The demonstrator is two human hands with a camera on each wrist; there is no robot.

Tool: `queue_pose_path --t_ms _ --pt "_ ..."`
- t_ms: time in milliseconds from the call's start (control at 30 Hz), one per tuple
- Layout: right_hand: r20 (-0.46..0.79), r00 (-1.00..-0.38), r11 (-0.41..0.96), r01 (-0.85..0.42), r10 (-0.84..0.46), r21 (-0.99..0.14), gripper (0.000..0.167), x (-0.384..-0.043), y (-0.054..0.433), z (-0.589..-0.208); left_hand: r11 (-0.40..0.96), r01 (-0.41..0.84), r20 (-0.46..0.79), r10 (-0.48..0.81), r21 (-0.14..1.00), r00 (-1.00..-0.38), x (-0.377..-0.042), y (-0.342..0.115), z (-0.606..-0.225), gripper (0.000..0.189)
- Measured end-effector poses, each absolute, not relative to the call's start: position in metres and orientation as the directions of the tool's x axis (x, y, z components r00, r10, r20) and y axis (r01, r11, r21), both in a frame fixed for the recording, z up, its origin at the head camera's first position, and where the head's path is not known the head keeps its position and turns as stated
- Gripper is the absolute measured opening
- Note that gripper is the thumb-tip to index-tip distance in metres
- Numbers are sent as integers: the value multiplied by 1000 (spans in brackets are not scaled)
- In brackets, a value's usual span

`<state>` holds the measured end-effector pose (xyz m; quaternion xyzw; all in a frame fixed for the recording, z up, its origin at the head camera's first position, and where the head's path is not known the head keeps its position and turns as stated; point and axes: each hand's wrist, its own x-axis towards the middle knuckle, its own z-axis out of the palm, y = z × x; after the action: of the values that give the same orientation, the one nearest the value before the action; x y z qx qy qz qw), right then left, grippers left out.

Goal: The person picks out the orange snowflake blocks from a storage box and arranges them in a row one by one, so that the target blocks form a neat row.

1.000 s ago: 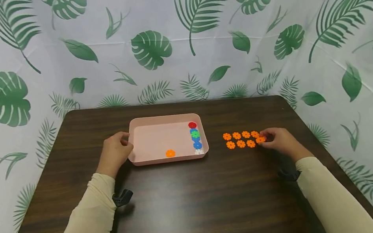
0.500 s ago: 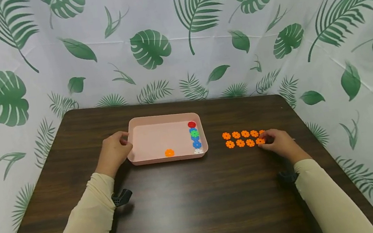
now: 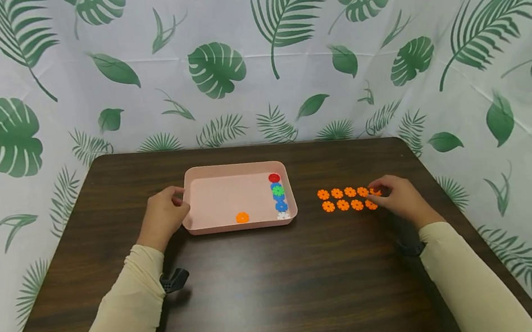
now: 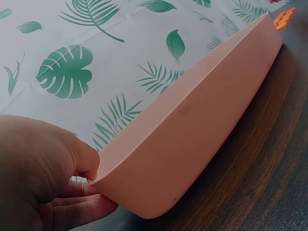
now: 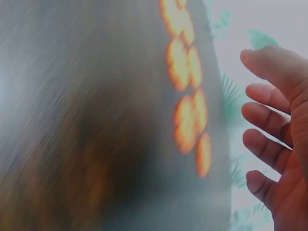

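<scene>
With thumb and fingers, my left hand (image 3: 162,213) pinches the left rim of a shallow pink tray (image 3: 219,198); the left wrist view shows the thumb side and fingertips on either side of the tray wall (image 4: 202,125). On the dark table, right of the tray, orange flower-shaped plastic discs (image 3: 349,191) lie in two rows. My right hand (image 3: 400,198) is at the right end of these rows, its fingertips over the last disc (image 3: 376,192) of the back row. Seen from the right wrist, the hand (image 5: 276,125) has its fingers loosely bent and spread, nothing between them.
Inside the tray, one orange disc (image 3: 242,217) lies near the front wall. Along its right side runs a line of discs: a red one (image 3: 274,178), a green one (image 3: 277,191), blue ones (image 3: 281,207) and a white one (image 3: 284,215). A leaf-patterned cloth (image 3: 252,66) hangs behind the table.
My right hand has let go of an orange disc at the right end of the front row and shifted slightly back toward the back row's end. The left hand has stayed on the tray.
</scene>
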<state>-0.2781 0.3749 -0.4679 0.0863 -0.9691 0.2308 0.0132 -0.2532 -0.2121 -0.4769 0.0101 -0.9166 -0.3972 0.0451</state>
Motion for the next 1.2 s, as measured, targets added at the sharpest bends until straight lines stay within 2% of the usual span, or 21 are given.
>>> queue_pose_path --t_ms 300,433,633,767,1000,1200 --pt "102 -920 810 -382 -378 -444 31 -309 296 -420 687 12 68 -54 726 -996 -254 -214 -475 44" --pt "92 -892 792 -436 -442 -428 32 -324 252 -408 685 4 61 -58 728 -996 -254 -213 -474 45" --pt "58 -851 738 -485 -522 -468 37 -336 187 -415 682 -8 43 -58 731 -997 -256 -213 -477 44" --pt "31 -794 674 -536 -608 -509 37 -336 144 -424 684 -1 55 -60 730 -997 -257 -213 -479 44" --pt "-30 -617 579 -720 -787 -383 36 -330 91 -442 681 0 52 -55 732 -997 -255 -212 -478 44" --pt "-143 -582 584 -703 -800 -405 31 -323 68 -453 673 -21 35 -70 739 -997 -253 -213 -477 44"
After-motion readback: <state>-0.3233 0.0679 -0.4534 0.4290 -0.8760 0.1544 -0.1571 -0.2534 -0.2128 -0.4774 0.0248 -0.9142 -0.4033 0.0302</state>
